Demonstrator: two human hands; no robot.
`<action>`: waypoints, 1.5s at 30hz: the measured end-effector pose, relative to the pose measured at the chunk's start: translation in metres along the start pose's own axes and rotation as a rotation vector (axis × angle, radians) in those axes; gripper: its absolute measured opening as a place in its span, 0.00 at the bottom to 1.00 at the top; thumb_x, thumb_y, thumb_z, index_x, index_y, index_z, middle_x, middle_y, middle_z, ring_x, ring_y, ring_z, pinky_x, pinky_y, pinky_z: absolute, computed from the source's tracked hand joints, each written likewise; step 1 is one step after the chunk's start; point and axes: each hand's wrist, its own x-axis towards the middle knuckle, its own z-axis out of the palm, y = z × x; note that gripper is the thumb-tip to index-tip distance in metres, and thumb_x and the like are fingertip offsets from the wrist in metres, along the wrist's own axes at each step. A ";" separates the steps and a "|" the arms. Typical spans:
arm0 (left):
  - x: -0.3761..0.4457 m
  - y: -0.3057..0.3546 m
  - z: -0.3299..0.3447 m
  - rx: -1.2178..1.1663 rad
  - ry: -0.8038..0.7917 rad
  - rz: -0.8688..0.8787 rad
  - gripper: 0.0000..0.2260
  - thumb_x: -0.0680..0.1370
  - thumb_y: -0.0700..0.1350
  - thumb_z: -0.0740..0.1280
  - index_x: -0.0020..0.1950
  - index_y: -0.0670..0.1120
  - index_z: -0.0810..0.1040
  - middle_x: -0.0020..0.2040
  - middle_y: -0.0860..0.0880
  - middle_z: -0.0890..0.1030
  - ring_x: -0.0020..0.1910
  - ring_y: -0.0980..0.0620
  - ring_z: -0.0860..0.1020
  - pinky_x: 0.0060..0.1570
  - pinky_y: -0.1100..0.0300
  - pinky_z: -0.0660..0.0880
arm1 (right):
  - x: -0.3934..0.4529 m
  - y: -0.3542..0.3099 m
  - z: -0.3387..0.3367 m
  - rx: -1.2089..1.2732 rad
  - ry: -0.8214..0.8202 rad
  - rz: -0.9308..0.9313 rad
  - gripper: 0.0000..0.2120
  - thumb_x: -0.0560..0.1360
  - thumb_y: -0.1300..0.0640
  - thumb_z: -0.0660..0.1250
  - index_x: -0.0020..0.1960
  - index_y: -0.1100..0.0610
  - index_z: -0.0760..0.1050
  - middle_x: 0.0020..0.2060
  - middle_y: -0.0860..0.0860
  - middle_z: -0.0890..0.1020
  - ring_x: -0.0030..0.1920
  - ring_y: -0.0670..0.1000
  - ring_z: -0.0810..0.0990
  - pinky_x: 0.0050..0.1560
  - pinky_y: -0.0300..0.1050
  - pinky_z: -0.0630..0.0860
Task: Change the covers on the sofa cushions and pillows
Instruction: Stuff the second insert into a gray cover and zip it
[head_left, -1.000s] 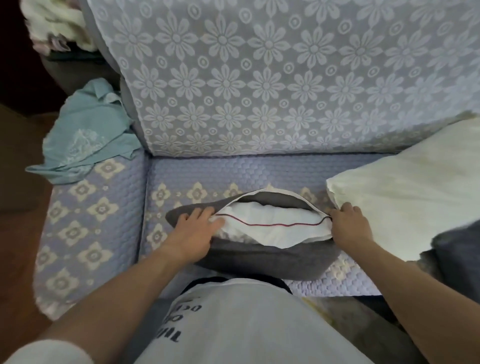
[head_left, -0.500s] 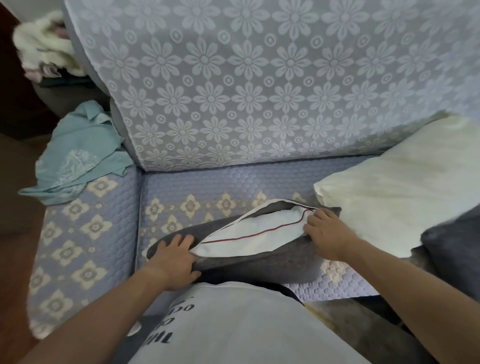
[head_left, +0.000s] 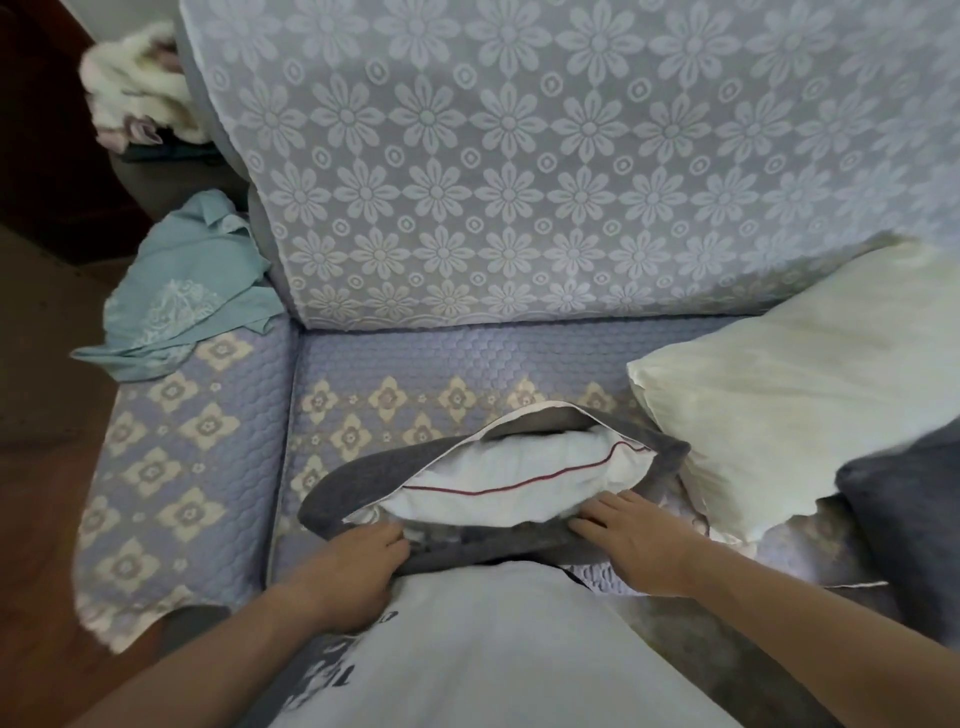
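While you look down at the sofa seat (head_left: 332, 374), the grey cover (head_left: 332, 488) lies at its front edge, just ahead of your white shirt (head_left: 467, 649), with its opening facing up and gaping wide. Inside it sits the white pillow (head_left: 498, 467), marked by a thin red piping line, most of its top bare between the two lips of the opening. Beyond the cover you have a band of quilted seat running up to the flower-patterned backrest (head_left: 519, 171). To your left the seat joins the patterned armrest (head_left: 171, 467), where a pale blue cloth (head_left: 187, 291) lies crumpled at the back corner. To your right the room is tighter: a cream pillow (head_left: 805, 389) lies just beside the cover's right end, and a dark grey cushion (head_left: 904, 530) sits near the frame's right edge, in front of the cream one.

Your left hand (head_left: 353, 566) grips the near lip of the cover at its left end, fingers curled over the grey fabric and bunching it. Your right hand (head_left: 634, 540) rests on the near lip at the right, fingers fairly straight and close together, tips at the edge of the white pillow; you cannot tell whether the thumb pinches the fabric underneath.
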 end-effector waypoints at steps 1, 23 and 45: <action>-0.002 0.002 -0.002 -0.069 -0.008 -0.042 0.07 0.73 0.48 0.63 0.49 0.50 0.75 0.51 0.49 0.77 0.50 0.47 0.78 0.47 0.54 0.74 | -0.003 0.002 0.003 0.041 0.010 0.067 0.31 0.66 0.54 0.65 0.70 0.52 0.71 0.62 0.49 0.77 0.58 0.53 0.76 0.59 0.48 0.75; -0.044 0.018 0.042 -0.096 0.138 -0.409 0.10 0.80 0.61 0.62 0.52 0.56 0.73 0.48 0.54 0.64 0.39 0.50 0.77 0.38 0.53 0.75 | -0.060 0.013 -0.014 0.061 0.174 0.178 0.06 0.72 0.47 0.64 0.40 0.48 0.74 0.35 0.44 0.77 0.35 0.50 0.79 0.45 0.48 0.74; -0.075 -0.041 -0.010 -0.065 0.680 -0.553 0.04 0.79 0.44 0.71 0.44 0.46 0.82 0.41 0.48 0.79 0.39 0.45 0.79 0.38 0.51 0.76 | -0.052 0.008 -0.143 0.291 0.914 0.316 0.08 0.78 0.58 0.68 0.47 0.62 0.83 0.48 0.54 0.83 0.49 0.53 0.81 0.51 0.46 0.79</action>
